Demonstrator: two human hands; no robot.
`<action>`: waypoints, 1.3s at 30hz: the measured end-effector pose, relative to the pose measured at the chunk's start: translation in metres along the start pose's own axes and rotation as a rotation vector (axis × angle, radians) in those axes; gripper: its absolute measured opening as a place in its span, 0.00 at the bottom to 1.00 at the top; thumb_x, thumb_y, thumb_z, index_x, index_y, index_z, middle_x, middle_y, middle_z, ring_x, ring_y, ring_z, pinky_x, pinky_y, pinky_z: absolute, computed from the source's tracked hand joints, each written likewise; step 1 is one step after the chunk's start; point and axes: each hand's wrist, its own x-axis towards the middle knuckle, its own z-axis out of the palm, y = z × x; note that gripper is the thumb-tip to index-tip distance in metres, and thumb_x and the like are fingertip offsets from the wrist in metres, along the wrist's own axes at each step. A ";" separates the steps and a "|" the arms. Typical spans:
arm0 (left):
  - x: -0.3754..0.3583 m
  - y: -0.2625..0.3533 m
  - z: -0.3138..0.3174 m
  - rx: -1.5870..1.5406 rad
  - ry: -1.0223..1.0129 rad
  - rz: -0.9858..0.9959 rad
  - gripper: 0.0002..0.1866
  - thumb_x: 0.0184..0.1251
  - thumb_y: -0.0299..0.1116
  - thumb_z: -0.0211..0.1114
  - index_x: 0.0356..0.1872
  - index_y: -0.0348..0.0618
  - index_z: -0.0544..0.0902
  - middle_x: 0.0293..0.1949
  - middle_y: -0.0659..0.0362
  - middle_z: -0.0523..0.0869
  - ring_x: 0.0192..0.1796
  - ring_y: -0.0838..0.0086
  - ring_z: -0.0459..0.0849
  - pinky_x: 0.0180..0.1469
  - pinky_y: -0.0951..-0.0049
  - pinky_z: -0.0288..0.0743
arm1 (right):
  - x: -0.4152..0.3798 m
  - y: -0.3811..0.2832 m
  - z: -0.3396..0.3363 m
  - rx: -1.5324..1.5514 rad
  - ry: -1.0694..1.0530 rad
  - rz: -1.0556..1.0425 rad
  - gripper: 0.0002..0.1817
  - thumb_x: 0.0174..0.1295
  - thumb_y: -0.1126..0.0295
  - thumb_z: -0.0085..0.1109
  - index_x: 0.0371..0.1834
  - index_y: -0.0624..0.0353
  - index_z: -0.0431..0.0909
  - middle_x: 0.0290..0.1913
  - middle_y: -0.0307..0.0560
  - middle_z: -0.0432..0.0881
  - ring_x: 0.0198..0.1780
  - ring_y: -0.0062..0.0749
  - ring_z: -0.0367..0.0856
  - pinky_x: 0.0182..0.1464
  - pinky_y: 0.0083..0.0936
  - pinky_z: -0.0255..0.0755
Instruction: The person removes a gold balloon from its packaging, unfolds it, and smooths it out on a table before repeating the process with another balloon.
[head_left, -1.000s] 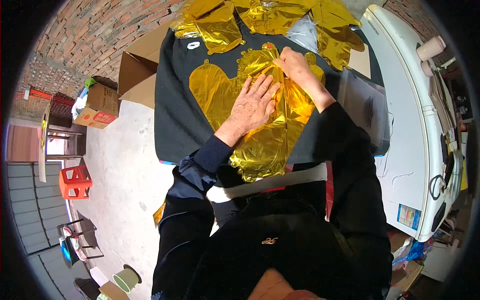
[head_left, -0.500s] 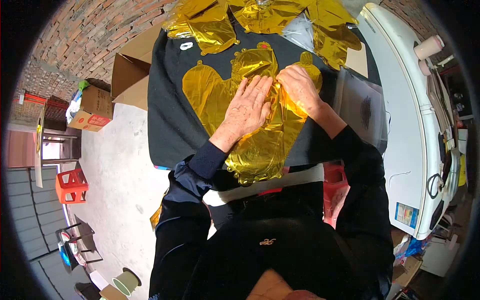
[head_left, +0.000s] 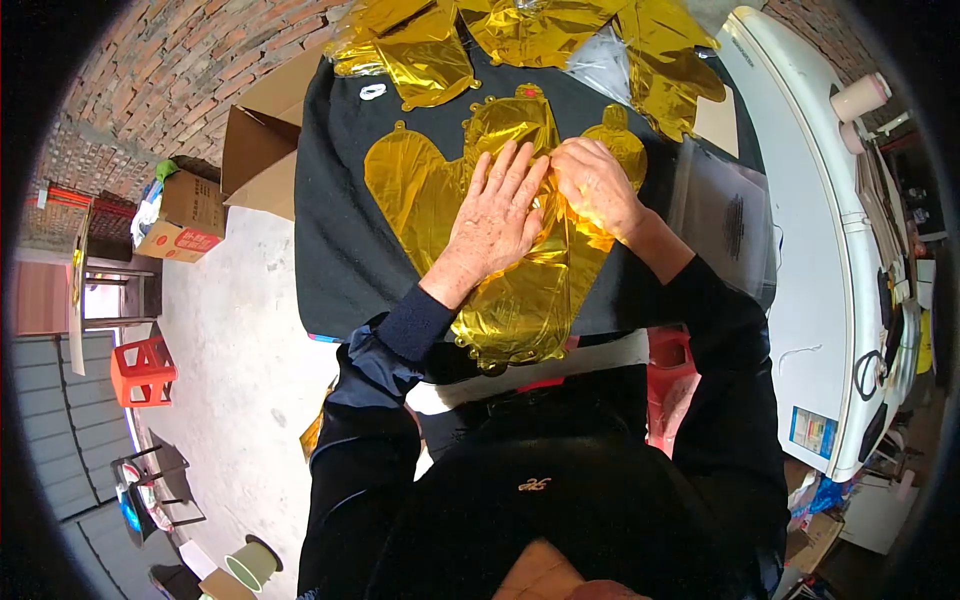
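A flat gold foil balloon [head_left: 515,300], partly folded, lies on the black cloth of the table. My left hand [head_left: 497,212] rests flat on its middle with the fingers stretched out and slightly spread. Just to the right, my right hand [head_left: 598,190] has its fingers curled and pinched on the balloon's foil, near the left fingertips. A rounded lobe of the balloon spreads to the left, and another shows beyond the right hand. The foil under both palms is hidden.
More gold foil balloons [head_left: 425,65] lie along the table's far edge. A small white coil [head_left: 372,92] sits near them. Clear plastic bags [head_left: 725,215] are on the right, beside a white appliance [head_left: 800,260]. Cardboard boxes [head_left: 262,155] and a red stool [head_left: 142,371] stand at left.
My left hand's fingers have spread a little and shifted slightly up on the foil. My right hand stays pinched at nearly the same place.
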 end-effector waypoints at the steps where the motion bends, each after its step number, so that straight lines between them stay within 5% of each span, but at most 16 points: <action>1: 0.000 0.000 0.000 0.020 -0.008 0.004 0.33 0.77 0.41 0.53 0.81 0.43 0.62 0.79 0.49 0.66 0.83 0.57 0.58 0.84 0.47 0.43 | -0.001 0.001 0.001 0.017 -0.001 0.015 0.09 0.57 0.74 0.63 0.40 0.63 0.82 0.43 0.48 0.81 0.52 0.46 0.80 0.57 0.39 0.73; 11: -0.001 -0.004 0.006 -0.007 -0.113 -0.006 0.32 0.77 0.43 0.52 0.79 0.46 0.66 0.80 0.51 0.65 0.83 0.58 0.58 0.84 0.47 0.43 | -0.010 0.000 -0.010 0.014 -0.019 0.039 0.14 0.58 0.72 0.64 0.47 0.66 0.85 0.54 0.51 0.87 0.61 0.46 0.81 0.67 0.40 0.70; 20: -0.001 -0.005 0.009 0.049 -0.108 0.007 0.31 0.78 0.45 0.51 0.79 0.47 0.67 0.80 0.52 0.67 0.83 0.51 0.57 0.84 0.46 0.41 | 0.011 0.033 0.009 -0.335 -0.114 0.069 0.17 0.65 0.64 0.58 0.51 0.59 0.90 0.59 0.42 0.88 0.69 0.37 0.78 0.73 0.45 0.63; 21: -0.001 -0.005 0.009 0.060 -0.110 0.004 0.31 0.78 0.45 0.50 0.79 0.47 0.67 0.80 0.53 0.66 0.83 0.49 0.56 0.84 0.45 0.40 | 0.015 0.034 0.006 -0.324 -0.239 0.133 0.19 0.68 0.65 0.57 0.58 0.60 0.86 0.65 0.44 0.84 0.74 0.38 0.72 0.77 0.43 0.59; 31: -0.002 -0.004 0.010 0.086 -0.136 -0.020 0.32 0.79 0.49 0.47 0.80 0.50 0.65 0.82 0.55 0.63 0.83 0.41 0.52 0.84 0.40 0.36 | 0.027 0.062 0.020 -0.363 -0.211 0.066 0.20 0.73 0.59 0.56 0.61 0.57 0.84 0.67 0.43 0.82 0.76 0.36 0.69 0.76 0.42 0.59; 39: -0.003 -0.006 0.014 0.065 -0.096 -0.020 0.33 0.78 0.47 0.50 0.81 0.51 0.63 0.81 0.54 0.63 0.83 0.42 0.53 0.83 0.40 0.38 | -0.013 0.003 -0.005 -0.303 -0.205 0.007 0.21 0.70 0.57 0.62 0.58 0.60 0.84 0.64 0.47 0.84 0.75 0.39 0.71 0.78 0.47 0.57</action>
